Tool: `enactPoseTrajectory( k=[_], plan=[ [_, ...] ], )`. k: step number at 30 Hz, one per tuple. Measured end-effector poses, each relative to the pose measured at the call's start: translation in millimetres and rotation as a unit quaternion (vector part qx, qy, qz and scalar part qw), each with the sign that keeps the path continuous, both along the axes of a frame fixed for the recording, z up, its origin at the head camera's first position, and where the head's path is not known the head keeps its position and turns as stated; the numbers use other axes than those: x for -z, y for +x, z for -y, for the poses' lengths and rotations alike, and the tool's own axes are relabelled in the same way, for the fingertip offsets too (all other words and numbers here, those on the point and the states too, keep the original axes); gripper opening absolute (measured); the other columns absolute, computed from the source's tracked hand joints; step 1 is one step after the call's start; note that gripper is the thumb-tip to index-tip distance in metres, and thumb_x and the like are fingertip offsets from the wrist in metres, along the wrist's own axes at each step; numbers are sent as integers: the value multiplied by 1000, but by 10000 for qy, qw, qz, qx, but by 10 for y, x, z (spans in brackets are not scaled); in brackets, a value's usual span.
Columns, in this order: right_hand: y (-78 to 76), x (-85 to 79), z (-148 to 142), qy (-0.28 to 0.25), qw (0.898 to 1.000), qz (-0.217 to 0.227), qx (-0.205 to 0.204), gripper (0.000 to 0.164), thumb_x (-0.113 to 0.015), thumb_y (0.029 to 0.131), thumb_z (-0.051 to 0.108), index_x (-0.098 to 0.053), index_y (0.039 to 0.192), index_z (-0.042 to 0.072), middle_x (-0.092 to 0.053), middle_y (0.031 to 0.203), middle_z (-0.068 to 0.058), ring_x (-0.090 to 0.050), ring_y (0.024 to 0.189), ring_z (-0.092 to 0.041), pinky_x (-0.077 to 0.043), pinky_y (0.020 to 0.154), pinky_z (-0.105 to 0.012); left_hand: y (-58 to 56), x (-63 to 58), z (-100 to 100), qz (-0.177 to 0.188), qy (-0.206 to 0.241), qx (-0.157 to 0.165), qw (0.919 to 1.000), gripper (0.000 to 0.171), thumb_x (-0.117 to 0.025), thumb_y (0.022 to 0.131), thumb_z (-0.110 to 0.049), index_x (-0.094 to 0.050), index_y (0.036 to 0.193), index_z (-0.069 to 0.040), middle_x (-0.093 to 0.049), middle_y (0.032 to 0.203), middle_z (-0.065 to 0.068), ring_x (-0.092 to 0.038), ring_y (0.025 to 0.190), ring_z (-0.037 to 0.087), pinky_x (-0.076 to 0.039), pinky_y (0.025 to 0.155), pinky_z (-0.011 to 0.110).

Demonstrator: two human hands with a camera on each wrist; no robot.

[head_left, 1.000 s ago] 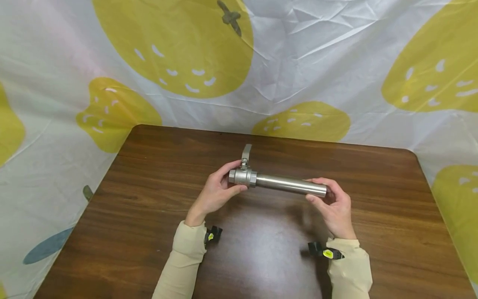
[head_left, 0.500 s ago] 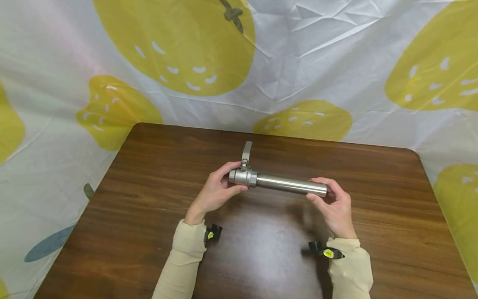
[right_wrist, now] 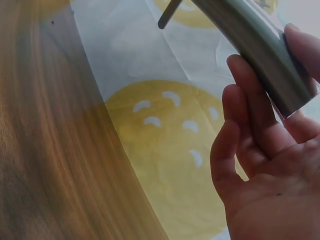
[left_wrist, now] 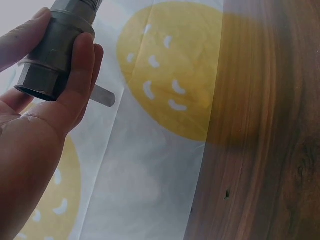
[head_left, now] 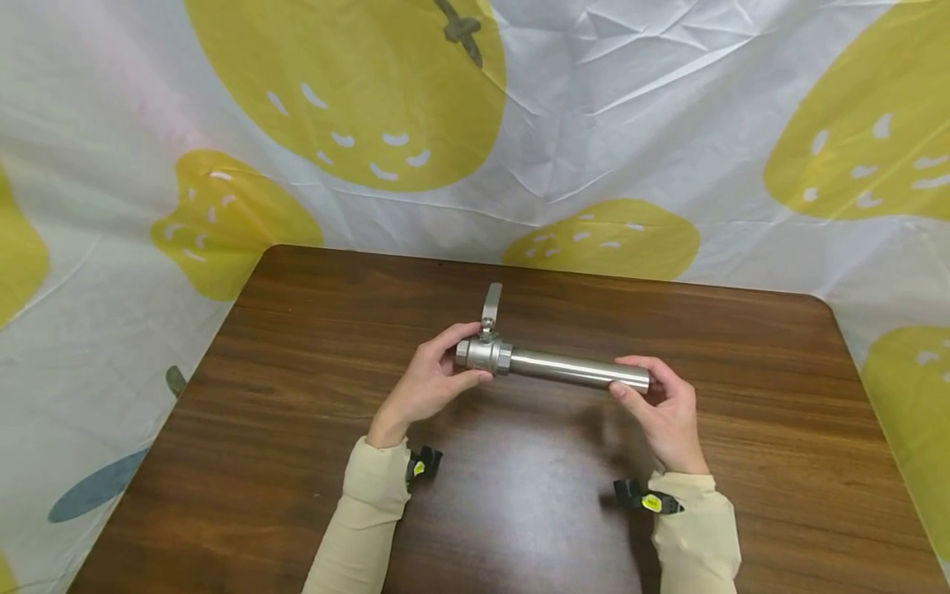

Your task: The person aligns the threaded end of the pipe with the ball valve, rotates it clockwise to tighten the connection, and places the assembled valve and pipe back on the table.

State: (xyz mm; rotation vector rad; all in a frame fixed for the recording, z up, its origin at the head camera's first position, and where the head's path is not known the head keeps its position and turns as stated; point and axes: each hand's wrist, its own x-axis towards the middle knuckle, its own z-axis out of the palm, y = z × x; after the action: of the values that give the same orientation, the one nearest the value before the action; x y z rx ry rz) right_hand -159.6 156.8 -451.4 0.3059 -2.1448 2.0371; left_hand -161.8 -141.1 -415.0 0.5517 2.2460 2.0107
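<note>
A silver ball valve (head_left: 484, 355) with hexagonal ends is joined to a straight steel pipe (head_left: 571, 368), and the two form one line across the middle of the head view. Its lever handle (head_left: 491, 304) points away from the person. My left hand (head_left: 426, 384) grips the valve body, thumb on the near side and fingers behind. At the other end, my right hand (head_left: 665, 411) holds the pipe between thumb and fingers. The left wrist view shows the valve's open hexagonal end (left_wrist: 39, 82); in the right wrist view the pipe's end (right_wrist: 295, 97) lies against the fingers.
Beneath the hands is a dark brown wooden table (head_left: 297, 346) with rounded far corners. A white cloth (head_left: 416, 223) printed with yellow fruit hangs behind and beside it. Black wrist cameras (head_left: 426, 464) sit at both beige sleeves (head_left: 693, 528).
Both hands keep their holds on the valve and pipe. The valve, its lever and the pipe have shifted only very slightly in the head view.
</note>
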Motion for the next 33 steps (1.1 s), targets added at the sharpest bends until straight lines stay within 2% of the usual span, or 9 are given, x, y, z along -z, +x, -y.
enactPoseTrajectory(
  k=[8, 12, 15, 18, 20, 26, 29, 31, 33],
  plan=[
    [-9, -8, 27, 280, 9995, 65, 142, 17, -66, 78, 1, -63, 95, -2, -64, 71, 6, -52, 60, -3, -40, 51, -16, 15, -25, 11, 76, -70, 1, 9999, 58, -68, 75, 3, -44, 127, 0, -47, 121, 15, -50, 98, 19, -47, 81, 19],
    [-17, -1, 40, -83, 9999, 49, -113, 8, -61, 83, 2, -63, 91, 1, -67, 68, 4, -62, 61, -6, -47, 56, -15, 10, -5, 14, 25, -23, 3, 10000, 57, -68, 75, 3, -44, 127, 0, -47, 120, 16, -50, 98, 19, -48, 80, 20],
    [-20, 1, 54, -376, 9991, 13, -200, 8, -56, 85, -1, -62, 88, 3, -67, 65, 2, -65, 59, -11, -49, 56, -17, -19, 73, 20, 12, 9, 2, 10000, 58, -69, 74, 2, -44, 127, -1, -47, 120, 15, -51, 98, 19, -48, 80, 21],
    [-25, 5, 72, -64, 9998, -102, 186, 11, -56, 86, 2, -64, 84, 9, -60, 60, 12, -54, 50, 1, -40, 47, -12, -51, 165, 29, 31, 6, -3, 10000, 59, -70, 74, -2, -45, 128, -5, -48, 120, 12, -51, 98, 19, -48, 81, 21],
    [-31, 6, 86, 28, 9994, -92, 331, 10, -55, 88, 4, -64, 84, 7, -59, 61, 12, -52, 50, 2, -40, 48, -13, -69, 211, 34, 43, 13, -8, 10000, 59, -71, 74, -4, -46, 128, -8, -48, 120, 10, -51, 98, 19, -49, 80, 22],
    [-34, 10, 101, -140, 9997, -82, 201, 20, -51, 90, 7, -59, 102, -7, -61, 69, 6, -59, 57, -5, -44, 55, -17, -52, 166, 29, 16, 53, -4, 10000, 58, -70, 75, -5, -46, 127, -8, -48, 119, 10, -50, 98, 18, -49, 80, 22],
    [-15, -18, 77, -177, 9997, -150, 71, 24, -56, 87, 3, -54, 108, -6, -61, 75, 6, -58, 64, -3, -41, 54, -16, -40, 130, 26, 86, 118, -24, 9999, 57, -69, 75, -2, -46, 127, -6, -47, 120, 12, -50, 99, 18, -49, 80, 22],
    [2, -51, 51, -311, 9991, -200, -210, 31, -58, 83, -3, -49, 112, -8, -62, 86, 3, -61, 73, -5, -45, 60, -17, -46, 136, 28, 45, 208, -42, 9998, 57, -69, 75, -1, -46, 127, -6, -47, 121, 13, -50, 98, 19, -49, 78, 22],
    [9, -68, 22, -312, 9981, -256, -463, 38, -58, 80, -8, -46, 116, -8, -64, 94, 2, -63, 80, -8, -47, 64, -17, -27, 68, 25, 107, 282, -77, 9995, 56, -68, 75, 2, -45, 126, -2, -46, 121, 16, -50, 97, 20, -50, 77, 21]
  ],
)
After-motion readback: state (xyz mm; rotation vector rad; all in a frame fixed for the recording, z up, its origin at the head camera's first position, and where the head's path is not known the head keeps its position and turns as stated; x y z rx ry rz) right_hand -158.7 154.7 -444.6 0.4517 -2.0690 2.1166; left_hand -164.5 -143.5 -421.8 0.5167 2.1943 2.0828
